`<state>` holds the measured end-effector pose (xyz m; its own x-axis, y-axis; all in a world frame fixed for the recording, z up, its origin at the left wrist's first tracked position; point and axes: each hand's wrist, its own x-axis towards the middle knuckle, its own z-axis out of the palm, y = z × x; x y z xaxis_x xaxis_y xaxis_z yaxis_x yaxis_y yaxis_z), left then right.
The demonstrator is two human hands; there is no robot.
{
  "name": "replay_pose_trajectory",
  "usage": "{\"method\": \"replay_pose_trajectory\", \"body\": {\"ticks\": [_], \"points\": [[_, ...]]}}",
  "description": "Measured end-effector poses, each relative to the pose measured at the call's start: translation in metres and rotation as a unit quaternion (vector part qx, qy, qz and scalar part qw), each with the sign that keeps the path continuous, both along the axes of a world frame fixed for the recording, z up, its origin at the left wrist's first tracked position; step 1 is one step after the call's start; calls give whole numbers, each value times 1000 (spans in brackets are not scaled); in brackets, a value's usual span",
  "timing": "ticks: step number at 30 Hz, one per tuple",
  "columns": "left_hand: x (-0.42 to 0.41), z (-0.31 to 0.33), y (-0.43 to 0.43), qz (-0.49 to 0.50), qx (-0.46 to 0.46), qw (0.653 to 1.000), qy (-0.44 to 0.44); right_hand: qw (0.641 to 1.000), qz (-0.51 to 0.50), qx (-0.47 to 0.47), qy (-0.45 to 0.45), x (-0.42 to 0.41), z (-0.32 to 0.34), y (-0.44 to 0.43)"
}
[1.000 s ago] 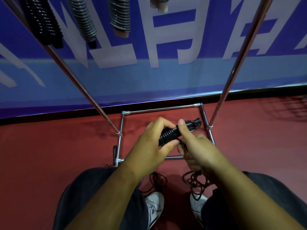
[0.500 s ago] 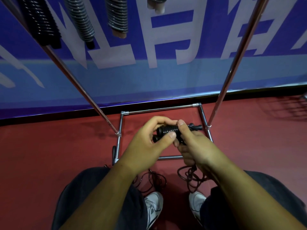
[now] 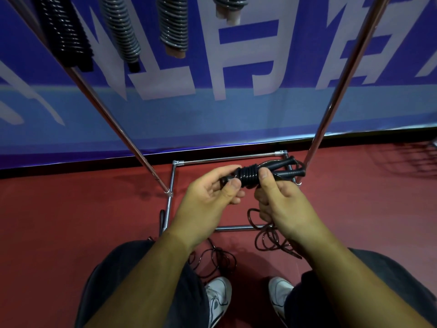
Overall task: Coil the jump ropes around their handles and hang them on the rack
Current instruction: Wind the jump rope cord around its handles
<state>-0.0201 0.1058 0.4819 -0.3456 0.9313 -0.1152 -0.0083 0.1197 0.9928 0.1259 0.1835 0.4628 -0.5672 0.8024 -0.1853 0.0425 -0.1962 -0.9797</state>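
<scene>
The left hand (image 3: 211,197) pinches one end of the paired black plastic jump-rope handles (image 3: 287,173), held above the chrome tube rack base (image 3: 227,158). The right hand (image 3: 285,203) grips them beside the wound coils (image 3: 248,177), apparently trailing loose black cord (image 3: 264,237) floorward.

Hidden inside the left fingers (image 3: 222,171): near end of the handles (image 3: 287,168). Covered by the right fingers (image 3: 261,197): underside of the coil (image 3: 248,176). Lost behind the right hand (image 3: 286,204), below the fingers: upper run of the loose rope (image 3: 267,240). Cut by the top edge, far above the fingers: hung ropes (image 3: 123,31), both poles (image 3: 331,110). Too dim to tell: where loose rope leaves coil.
</scene>
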Motion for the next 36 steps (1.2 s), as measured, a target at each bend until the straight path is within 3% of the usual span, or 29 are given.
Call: {"method": "replay_pose_trajectory", "body": {"ticks": [7,11,17,23,30,34,36], "points": [[-5,2,-4,-9,11,1000,19,999,29,-33,21,1,8,-4],[-3,4,-2,1,35,999,-16,997,34,-54,54,2,6,-3],[1,1,2,-24,32,998,-48,983,-29,-158,90,-2,9,-2],[-6,0,1,-20,23,999,-38,976,13,-195,101,-1,8,-1],[-8,-4,0,-18,11,1000,-12,993,4,-102,66,1,6,-1],[-7,0,1,-43,-27,989,-136,1000,9,21,-6,1,1,-1],[-7,2,1,-27,-37,988,-151,996,33,75,-43,2,-3,-2]]}}
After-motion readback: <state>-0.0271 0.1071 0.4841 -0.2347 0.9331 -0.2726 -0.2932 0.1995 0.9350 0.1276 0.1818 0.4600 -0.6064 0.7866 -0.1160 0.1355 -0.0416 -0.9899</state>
